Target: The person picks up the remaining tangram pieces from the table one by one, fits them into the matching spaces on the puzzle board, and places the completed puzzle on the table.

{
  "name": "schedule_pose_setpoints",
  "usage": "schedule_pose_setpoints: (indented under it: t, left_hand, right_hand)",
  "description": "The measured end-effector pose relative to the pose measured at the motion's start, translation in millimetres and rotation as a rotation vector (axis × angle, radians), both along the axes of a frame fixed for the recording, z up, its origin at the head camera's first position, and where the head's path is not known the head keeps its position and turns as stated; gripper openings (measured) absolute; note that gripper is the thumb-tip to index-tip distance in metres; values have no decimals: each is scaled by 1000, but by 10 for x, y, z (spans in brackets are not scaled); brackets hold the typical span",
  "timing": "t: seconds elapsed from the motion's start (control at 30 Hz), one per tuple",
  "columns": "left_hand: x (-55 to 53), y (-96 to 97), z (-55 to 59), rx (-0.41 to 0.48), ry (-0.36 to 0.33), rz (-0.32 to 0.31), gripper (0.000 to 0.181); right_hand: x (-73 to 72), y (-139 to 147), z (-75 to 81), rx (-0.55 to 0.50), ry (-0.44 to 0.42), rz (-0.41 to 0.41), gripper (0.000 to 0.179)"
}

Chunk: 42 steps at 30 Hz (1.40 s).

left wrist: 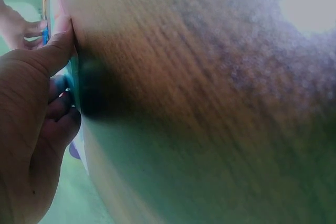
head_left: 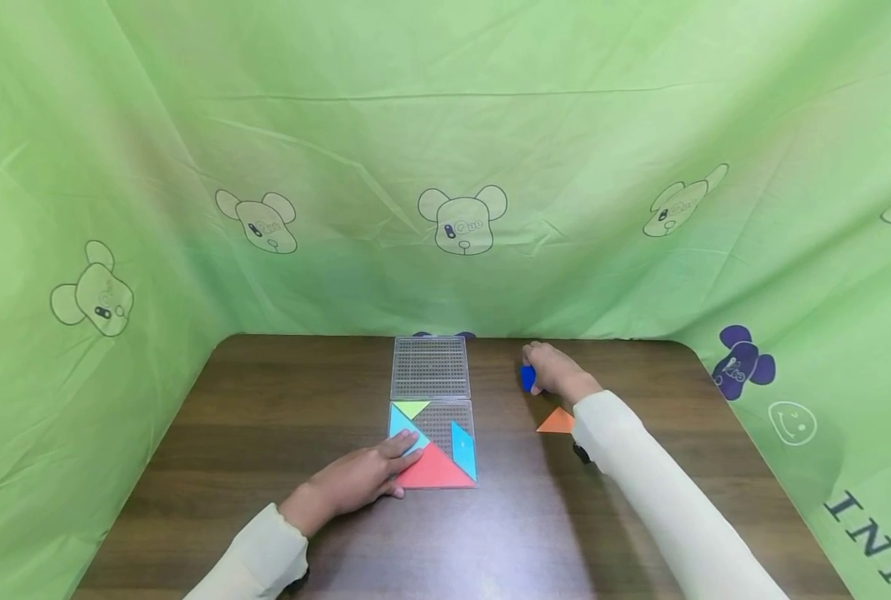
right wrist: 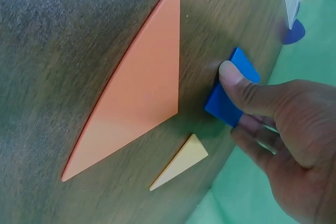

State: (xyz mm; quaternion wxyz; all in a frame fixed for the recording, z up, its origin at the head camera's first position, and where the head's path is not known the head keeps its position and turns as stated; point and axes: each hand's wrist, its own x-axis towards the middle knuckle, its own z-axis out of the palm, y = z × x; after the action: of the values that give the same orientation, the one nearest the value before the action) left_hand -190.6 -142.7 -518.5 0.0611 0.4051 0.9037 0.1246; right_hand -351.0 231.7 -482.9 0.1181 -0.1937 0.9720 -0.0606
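Blue piece (right wrist: 223, 109) looks light, stiff, slick; I'd favour its edges. Right hand (right wrist: 294, 129) pinches it; left hand (head_left: 358, 477) rests extended on the red triangle (head_left: 439, 472).

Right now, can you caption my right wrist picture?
Right hand pinches flat, straight-edged blue piece near large orange triangle and small yellow triangle.

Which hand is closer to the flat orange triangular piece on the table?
Right. The right hand holds a flat blue piece just beyond the flat orange triangular piece; the left hand is farther off, to its left, touching a flat red triangle.
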Motion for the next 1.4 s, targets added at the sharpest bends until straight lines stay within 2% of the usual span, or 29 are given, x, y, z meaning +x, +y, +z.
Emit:
schedule_pose_setpoints:
  t: [0.33, 0.63, 0.87, 1.17, 1.4]
  left_hand:
    - [-6, 11, 8, -26, 16, -6, 64]
    - [14, 11, 10, -9, -25, 18, 64]
    - [6, 9, 1, -4, -24, 15, 64]
    - [3, -1, 7, -16, -32, 28, 65]
    - [7, 3, -2, -28, -48, 37, 66]
  right_hand:
    - [-18, 62, -22, -52, 73, 32, 40]
    - [73, 44, 117, -172, 75, 57, 11]
    - [140, 46, 192, -269, 92, 89, 13]
    - [266, -2, 243, -449, 88, 23, 11]
    - [348, -127, 255, -505, 47, -60, 9]
